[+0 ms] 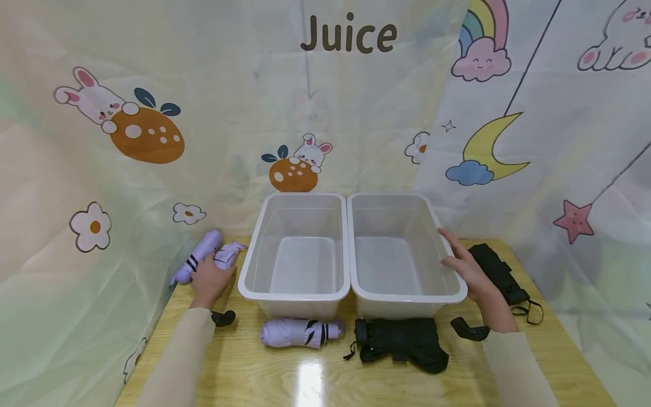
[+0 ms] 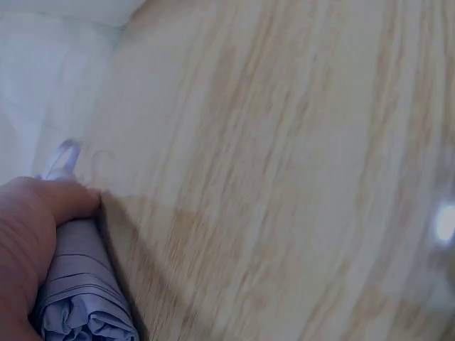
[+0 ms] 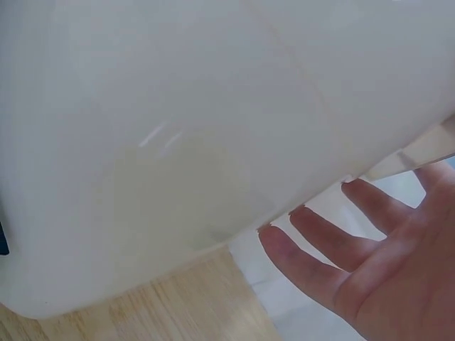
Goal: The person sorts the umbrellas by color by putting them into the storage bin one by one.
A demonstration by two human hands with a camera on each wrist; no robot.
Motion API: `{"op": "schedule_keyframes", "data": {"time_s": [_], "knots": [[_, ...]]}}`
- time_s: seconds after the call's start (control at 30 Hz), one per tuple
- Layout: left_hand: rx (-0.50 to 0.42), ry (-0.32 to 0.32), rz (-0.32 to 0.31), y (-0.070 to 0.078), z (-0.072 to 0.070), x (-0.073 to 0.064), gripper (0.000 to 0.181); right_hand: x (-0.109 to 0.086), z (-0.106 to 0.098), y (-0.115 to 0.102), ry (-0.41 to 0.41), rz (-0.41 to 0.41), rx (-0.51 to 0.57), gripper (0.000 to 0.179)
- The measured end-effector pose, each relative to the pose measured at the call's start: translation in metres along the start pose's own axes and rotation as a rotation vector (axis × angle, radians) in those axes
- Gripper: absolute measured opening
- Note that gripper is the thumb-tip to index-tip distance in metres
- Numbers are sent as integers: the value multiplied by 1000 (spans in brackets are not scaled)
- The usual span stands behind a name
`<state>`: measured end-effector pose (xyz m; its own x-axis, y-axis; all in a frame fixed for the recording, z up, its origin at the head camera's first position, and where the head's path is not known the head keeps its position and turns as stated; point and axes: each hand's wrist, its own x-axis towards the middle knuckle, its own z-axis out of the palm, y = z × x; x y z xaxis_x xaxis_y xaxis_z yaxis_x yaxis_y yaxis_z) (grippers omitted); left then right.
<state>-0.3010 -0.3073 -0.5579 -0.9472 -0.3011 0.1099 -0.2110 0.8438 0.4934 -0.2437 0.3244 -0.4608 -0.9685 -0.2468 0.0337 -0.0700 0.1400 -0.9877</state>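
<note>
In the head view, my left hand (image 1: 211,280) is at the table's left, among two folded lilac umbrellas. One lilac umbrella (image 1: 207,244) with dark stripes lies on its outer side; the other (image 1: 227,255) shows past the fingers. The left wrist view has the thumb and hand curled round a rolled lilac umbrella (image 2: 82,273) with a strap loop. At the right white plastic bin (image 1: 407,298), my right hand (image 1: 470,274) touches the side rim. Its fingers (image 3: 309,266) look fairly straight in the right wrist view, their tips at the bin's edge.
A second white bin (image 1: 295,296) stands against it on the left. In front lie a lilac folded umbrella (image 1: 300,333) and a black folded umbrella (image 1: 399,342). Another black umbrella (image 1: 495,274) lies beyond my right hand. A printed curtain (image 1: 229,141) hangs behind the wooden table (image 1: 254,379).
</note>
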Motion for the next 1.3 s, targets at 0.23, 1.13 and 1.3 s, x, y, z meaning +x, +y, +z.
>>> {"op": "schedule_keyframes", "data": {"time_s": [0.23,1.13,1.3], "knots": [[-32,42,78,-1,-10,-4,75,-2,0,-1,-17,0,33,73],[-29,37,517,80,-141,11,69,-4,-6,1,-21,-21,27,72],[-38,-10,539,106,-158,17,67,1,-4,2,-30,-27,18,72]]}}
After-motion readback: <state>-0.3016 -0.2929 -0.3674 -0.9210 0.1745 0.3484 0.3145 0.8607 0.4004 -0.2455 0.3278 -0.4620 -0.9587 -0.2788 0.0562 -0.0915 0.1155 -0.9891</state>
